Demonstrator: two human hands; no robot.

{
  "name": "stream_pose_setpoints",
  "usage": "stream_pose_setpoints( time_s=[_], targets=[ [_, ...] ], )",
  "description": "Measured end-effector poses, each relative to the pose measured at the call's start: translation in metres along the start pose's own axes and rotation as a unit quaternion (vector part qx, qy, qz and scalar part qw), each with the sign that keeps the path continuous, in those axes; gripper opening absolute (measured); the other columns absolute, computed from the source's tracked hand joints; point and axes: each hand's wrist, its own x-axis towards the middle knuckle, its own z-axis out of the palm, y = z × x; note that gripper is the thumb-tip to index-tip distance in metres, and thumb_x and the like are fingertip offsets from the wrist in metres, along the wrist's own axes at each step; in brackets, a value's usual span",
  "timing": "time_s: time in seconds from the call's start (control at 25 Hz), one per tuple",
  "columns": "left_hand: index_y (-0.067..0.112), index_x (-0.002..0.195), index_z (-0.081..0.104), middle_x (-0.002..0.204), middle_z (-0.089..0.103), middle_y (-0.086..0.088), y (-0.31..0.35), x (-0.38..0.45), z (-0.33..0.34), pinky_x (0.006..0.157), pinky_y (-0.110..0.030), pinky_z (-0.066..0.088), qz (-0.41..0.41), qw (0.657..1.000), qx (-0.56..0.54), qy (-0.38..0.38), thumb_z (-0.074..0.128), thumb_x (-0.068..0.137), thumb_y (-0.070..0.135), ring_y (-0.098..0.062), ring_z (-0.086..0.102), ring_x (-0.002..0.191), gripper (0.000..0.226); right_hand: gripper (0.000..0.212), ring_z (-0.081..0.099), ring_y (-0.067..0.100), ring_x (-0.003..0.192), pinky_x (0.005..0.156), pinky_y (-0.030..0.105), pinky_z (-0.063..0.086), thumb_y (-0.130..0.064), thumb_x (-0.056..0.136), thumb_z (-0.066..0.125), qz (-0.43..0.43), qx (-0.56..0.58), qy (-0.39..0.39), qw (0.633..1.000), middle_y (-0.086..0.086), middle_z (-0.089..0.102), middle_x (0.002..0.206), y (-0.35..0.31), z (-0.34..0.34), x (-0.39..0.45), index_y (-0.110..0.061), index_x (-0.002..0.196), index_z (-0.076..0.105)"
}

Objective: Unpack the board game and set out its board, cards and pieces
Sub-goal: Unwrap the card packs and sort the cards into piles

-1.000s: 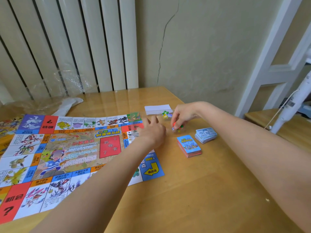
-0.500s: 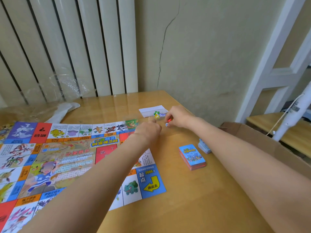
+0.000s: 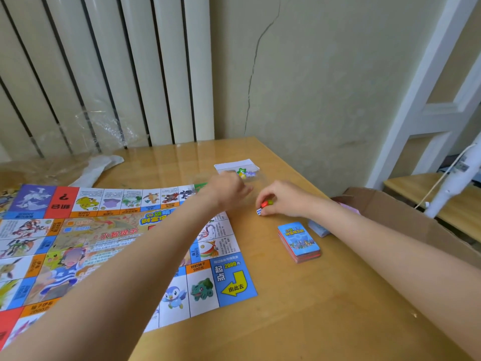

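Note:
The colourful paper game board (image 3: 104, 243) lies flat across the left of the table. At its far right corner my left hand (image 3: 229, 191) curls its fingers on the near end of a clear bag (image 3: 244, 173) that holds several small coloured pieces. Just right of it my right hand (image 3: 283, 199) pinches small red and green pieces (image 3: 267, 203) low over the table. A white die (image 3: 259, 211) sits at its fingertips. A blue-backed card deck (image 3: 299, 242) rests near my right forearm, which half hides a second card stack (image 3: 318, 227).
An open cardboard box (image 3: 403, 217) stands at the table's right edge. Crumpled clear wrap (image 3: 104, 126) and a white wrapper (image 3: 99, 168) lie at the back left against the radiator. A white pole (image 3: 453, 178) rises beyond the box.
My right hand has drawn the red and green pieces away from the bag, and the die now shows at its fingertips. My left hand has reached further toward the bag.

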Motion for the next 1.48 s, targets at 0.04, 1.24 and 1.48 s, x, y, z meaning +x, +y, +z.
stream_pose_setpoints(
  time_s=[0.04,1.24,1.48],
  targets=[
    [-0.002,0.081,0.061,0.093,0.058,-0.014,0.0,-0.004,0.0,0.072,-0.032,0.039,0.021,0.998,-0.036,0.056,0.039,0.098,0.03,-0.032,0.056,0.088,0.044,0.025,0.05,-0.003,0.075,0.064,0.007,0.033,-0.015,0.078,0.072,-0.004,-0.011,-0.001,1.0,-0.004,0.06,0.09,0.001,0.002,0.0,-0.011,0.102,0.069],
    [0.002,0.121,0.056,0.155,0.017,-0.015,-0.035,0.009,0.02,0.113,-0.034,0.022,0.02,0.984,-0.011,-0.175,0.023,0.101,0.04,-0.023,0.017,0.144,0.055,0.044,0.033,0.023,0.131,0.099,0.028,0.028,-0.004,0.096,0.029,0.015,-0.176,-0.022,0.984,0.005,0.032,0.145,0.004,0.002,0.095,-0.014,0.137,0.041],
    [-0.001,0.122,0.055,0.15,0.029,-0.016,-0.034,0.009,0.016,0.111,-0.034,0.024,0.016,0.981,-0.015,-0.191,0.023,0.101,0.041,-0.023,0.026,0.14,0.057,0.041,0.036,0.029,0.124,0.1,0.029,0.028,-0.012,0.098,0.027,-0.01,-0.22,-0.013,0.975,0.008,0.033,0.139,0.005,0.006,0.09,-0.012,0.136,0.044]
  ],
)
